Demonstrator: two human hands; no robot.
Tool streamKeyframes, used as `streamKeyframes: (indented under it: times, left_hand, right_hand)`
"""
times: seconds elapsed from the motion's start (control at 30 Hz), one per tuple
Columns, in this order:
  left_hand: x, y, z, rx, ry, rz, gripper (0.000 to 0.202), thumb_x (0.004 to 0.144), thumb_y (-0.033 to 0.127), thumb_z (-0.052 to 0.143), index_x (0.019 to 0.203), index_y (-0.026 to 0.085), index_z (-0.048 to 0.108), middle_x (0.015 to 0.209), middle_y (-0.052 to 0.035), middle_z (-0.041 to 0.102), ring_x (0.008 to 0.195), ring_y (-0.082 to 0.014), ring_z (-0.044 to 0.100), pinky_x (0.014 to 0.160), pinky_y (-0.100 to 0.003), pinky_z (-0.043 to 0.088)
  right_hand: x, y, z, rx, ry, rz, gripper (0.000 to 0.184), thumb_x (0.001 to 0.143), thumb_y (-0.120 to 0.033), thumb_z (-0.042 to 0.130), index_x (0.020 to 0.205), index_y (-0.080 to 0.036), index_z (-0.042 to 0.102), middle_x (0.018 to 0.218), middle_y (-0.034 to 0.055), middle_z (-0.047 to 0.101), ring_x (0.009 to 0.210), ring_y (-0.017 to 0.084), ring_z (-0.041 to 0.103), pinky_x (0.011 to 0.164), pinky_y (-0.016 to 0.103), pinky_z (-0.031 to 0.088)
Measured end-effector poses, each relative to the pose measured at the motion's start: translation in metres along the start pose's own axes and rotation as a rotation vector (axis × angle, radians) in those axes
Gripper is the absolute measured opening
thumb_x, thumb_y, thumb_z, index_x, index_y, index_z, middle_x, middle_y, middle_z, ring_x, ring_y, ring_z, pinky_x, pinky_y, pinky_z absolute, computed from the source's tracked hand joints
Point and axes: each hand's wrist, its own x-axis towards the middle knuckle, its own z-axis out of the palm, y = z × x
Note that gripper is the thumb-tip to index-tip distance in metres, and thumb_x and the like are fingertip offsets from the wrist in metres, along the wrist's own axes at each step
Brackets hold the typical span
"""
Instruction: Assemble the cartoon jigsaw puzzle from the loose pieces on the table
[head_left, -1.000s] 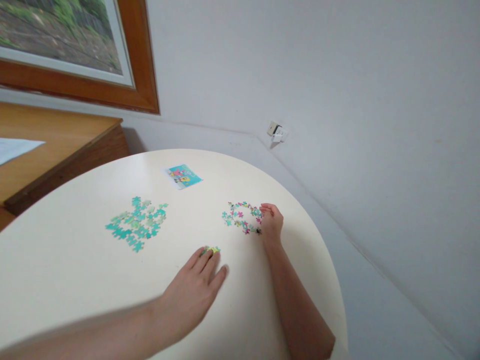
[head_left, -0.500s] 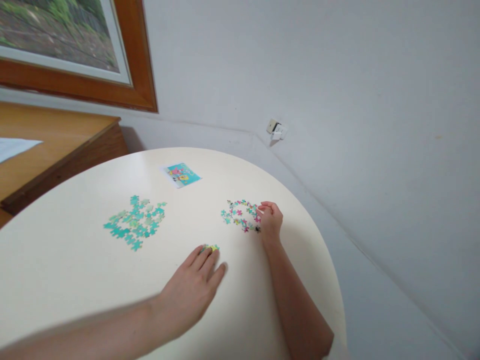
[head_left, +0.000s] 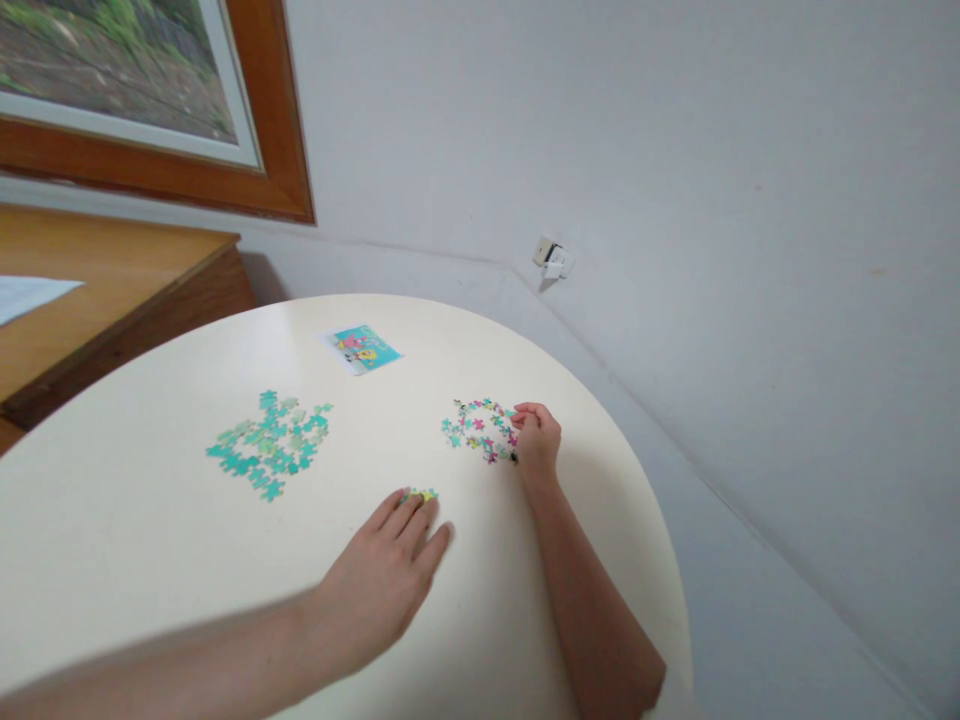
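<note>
My left hand (head_left: 382, 580) lies flat on the round cream table (head_left: 150, 560), fingers stretched out, its fingertips resting on a small yellow-green cluster of puzzle pieces (head_left: 421, 495). My right hand (head_left: 536, 442) sits at the right edge of a pile of pink, teal and yellow puzzle pieces (head_left: 478, 430), its fingers curled and pinched at the pile. What the pinch holds is too small to see. A separate pile of teal puzzle pieces (head_left: 270, 445) lies to the left, apart from both hands.
A small colourful picture card (head_left: 361, 348) lies at the table's far side. A wooden desk (head_left: 112, 290) with a white sheet stands to the left under a framed picture (head_left: 150, 90). A wall socket (head_left: 551, 260) sits low on the grey wall.
My right hand has shifted slightly left into the multicoloured pile and its fingers have curled tighter. My left hand has barely moved.
</note>
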Motion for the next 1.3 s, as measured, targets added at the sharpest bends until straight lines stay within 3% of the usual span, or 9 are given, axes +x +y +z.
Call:
streamKeyframes:
  times: [0.17, 0.3, 0.43, 0.53, 0.7, 1.3]
  left_hand:
    - [0.000, 0.000, 0.001, 0.010, 0.038, -0.005, 0.032, 0.088, 0.028, 0.050, 0.117, 0.019, 0.056, 0.124, -0.0115, 0.059, 0.114, -0.0270, 0.053, 0.102, -0.042, 0.032]
    - [-0.001, 0.000, 0.003, -0.010, 0.052, -0.019, 0.032, 0.088, 0.028, 0.050, 0.118, 0.020, 0.056, 0.124, -0.0110, 0.058, 0.116, -0.0268, 0.052, 0.103, -0.044, 0.031]
    - [-0.001, 0.000, 0.003, -0.007, 0.056, -0.018, 0.032, 0.088, 0.028, 0.049, 0.118, 0.020, 0.055, 0.124, -0.0112, 0.058, 0.116, -0.0269, 0.051, 0.103, -0.044, 0.030]
    - [-0.001, 0.000, 0.002, -0.001, 0.048, -0.011, 0.032, 0.089, 0.029, 0.048, 0.118, 0.019, 0.055, 0.124, -0.0116, 0.058, 0.115, -0.0269, 0.051, 0.103, -0.045, 0.030]
    - [0.000, 0.000, 0.000, -0.014, 0.024, -0.017, 0.033, 0.089, 0.029, 0.048, 0.120, 0.020, 0.054, 0.125, -0.0119, 0.056, 0.117, -0.0270, 0.050, 0.103, -0.045, 0.029]
    - [0.001, 0.000, -0.003, -0.037, 0.004, -0.022, 0.033, 0.089, 0.028, 0.046, 0.120, 0.019, 0.054, 0.125, -0.0122, 0.056, 0.116, -0.0271, 0.050, 0.103, -0.044, 0.029]
  right_hand:
    - [-0.001, -0.002, 0.000, -0.168, -0.029, -0.081, 0.022, 0.068, -0.021, 0.036, 0.066, -0.020, 0.059, 0.062, 0.0008, 0.061, 0.058, 0.016, 0.053, 0.057, 0.028, 0.041]
    - [-0.007, -0.003, 0.003, -0.327, -0.195, -0.363, 0.017, 0.072, -0.019, 0.045, 0.066, -0.020, 0.061, 0.075, 0.0043, 0.066, 0.077, 0.018, 0.059, 0.076, 0.031, 0.042]
    - [-0.018, -0.007, 0.005, -0.550, -0.378, -0.607, 0.012, 0.076, -0.028, 0.060, 0.083, -0.023, 0.068, 0.095, 0.0048, 0.067, 0.095, 0.020, 0.057, 0.090, 0.035, 0.034]
    - [-0.023, -0.008, 0.005, -0.639, -0.481, -0.687, 0.029, 0.071, -0.041, 0.070, 0.096, -0.026, 0.068, 0.107, 0.0052, 0.065, 0.105, 0.022, 0.053, 0.093, 0.038, 0.029]
    - [-0.023, -0.007, 0.004, -0.647, -0.544, -0.711, 0.034, 0.068, -0.049, 0.072, 0.095, -0.028, 0.069, 0.107, 0.0041, 0.065, 0.108, 0.024, 0.052, 0.095, 0.040, 0.026]
    - [-0.023, -0.009, 0.005, -0.641, -0.521, -0.691, 0.013, 0.077, -0.025, 0.062, 0.088, -0.027, 0.069, 0.097, 0.0015, 0.067, 0.100, 0.018, 0.055, 0.092, 0.035, 0.027]
